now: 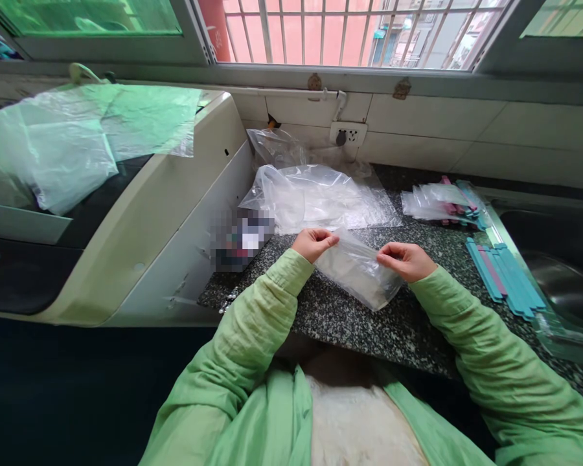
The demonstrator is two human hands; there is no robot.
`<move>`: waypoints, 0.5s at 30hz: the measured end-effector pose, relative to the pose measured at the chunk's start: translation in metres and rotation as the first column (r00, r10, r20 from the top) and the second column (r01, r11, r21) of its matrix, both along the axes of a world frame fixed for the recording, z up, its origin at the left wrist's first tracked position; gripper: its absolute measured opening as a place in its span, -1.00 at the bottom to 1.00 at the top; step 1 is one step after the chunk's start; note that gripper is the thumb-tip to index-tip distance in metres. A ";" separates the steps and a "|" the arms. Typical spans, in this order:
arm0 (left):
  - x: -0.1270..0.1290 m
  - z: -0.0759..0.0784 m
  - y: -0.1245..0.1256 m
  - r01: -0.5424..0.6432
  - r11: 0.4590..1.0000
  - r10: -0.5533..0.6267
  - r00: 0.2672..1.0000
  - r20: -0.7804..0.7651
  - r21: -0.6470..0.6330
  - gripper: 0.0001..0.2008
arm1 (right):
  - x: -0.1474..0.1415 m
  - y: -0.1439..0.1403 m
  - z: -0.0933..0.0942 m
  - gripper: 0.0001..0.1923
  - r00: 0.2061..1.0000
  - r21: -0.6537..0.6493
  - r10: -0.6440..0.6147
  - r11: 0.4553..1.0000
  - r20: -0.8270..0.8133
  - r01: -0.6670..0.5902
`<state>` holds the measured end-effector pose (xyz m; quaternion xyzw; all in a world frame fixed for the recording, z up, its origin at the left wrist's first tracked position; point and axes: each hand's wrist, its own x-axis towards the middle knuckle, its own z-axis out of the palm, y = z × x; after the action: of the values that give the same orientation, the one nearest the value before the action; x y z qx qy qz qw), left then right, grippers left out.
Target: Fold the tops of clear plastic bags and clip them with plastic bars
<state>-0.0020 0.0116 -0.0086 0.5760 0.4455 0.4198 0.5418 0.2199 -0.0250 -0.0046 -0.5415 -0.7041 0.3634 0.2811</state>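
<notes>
A small clear plastic bag (362,275) is stretched between my two hands over the speckled countertop (330,317). My left hand (315,244) pinches its upper left corner between thumb and fingers. At the upper right corner, my right hand (408,260) pinches it the same way. The bag looks flat, and I cannot make out anything inside it. Just behind it lies a large clear bag (320,194) that seems to hold a pile of plastic bags.
Right of my hands lie turquoise and pink strips (505,278) beside a sink (558,259). Small bags with more strips (442,200) lie behind them. A large machine (175,213) draped with plastic sheets (78,136) stands left. A socket (348,134) is on the wall.
</notes>
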 end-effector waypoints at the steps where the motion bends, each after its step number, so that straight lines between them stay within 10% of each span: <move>1: 0.001 -0.001 0.000 -0.008 1.000 0.008 1.000 -0.012 0.004 -0.75 | 0.000 0.000 0.000 -0.63 1.000 0.013 -0.001 1.000 0.007 0.001; 15: 0.002 0.000 0.001 -0.074 0.997 0.074 0.997 0.022 0.003 -0.78 | 0.002 0.001 0.002 -0.49 0.995 -0.091 0.012 0.996 -0.101 -0.021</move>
<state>-0.0004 0.0123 -0.0084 0.5556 0.4596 0.4465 0.5297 0.2215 -0.0239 -0.0024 -0.5289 -0.6760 0.4248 0.2879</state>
